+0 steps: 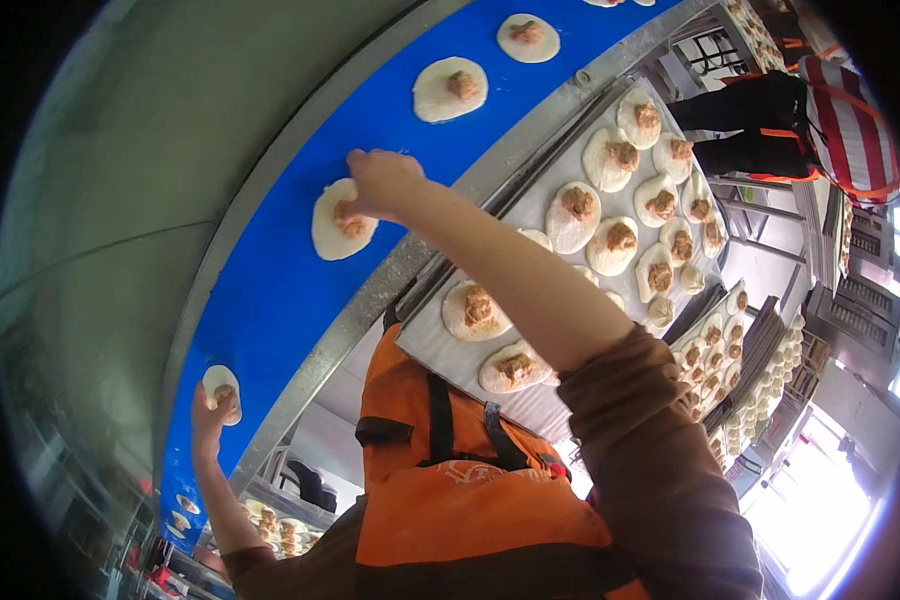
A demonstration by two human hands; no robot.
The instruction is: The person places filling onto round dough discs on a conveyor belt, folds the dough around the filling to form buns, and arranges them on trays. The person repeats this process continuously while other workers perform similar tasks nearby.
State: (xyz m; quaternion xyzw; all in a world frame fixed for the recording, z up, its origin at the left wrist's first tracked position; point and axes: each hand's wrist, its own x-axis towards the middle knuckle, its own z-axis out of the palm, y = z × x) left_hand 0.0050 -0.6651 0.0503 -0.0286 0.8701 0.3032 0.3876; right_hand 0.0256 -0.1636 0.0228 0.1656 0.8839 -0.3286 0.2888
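Observation:
A blue conveyor belt (pixel 300 260) curves across the view with flat dough rounds on it, each topped with a lump of brownish filling. Bent over the right edge of one dough round (pixel 332 232), my right hand (pixel 385 185) has its fingers closed at the dough and filling; the fingertips are partly hidden. Farther down the belt at the lower left, my left hand (pixel 208 418) grips the near edge of a smaller-looking dough round (pixel 222 378). Two more dough rounds lie above my right hand, one paler round (pixel 435 97) being the closest.
Beside the belt, a lined tray (pixel 530 215) carries several filled dough rounds and reaches under my right forearm. More loaded trays (pixel 715 350) stand to the right. A person in a striped top (pixel 850 130) is at the upper right. A metal rail (pixel 370 310) borders the belt.

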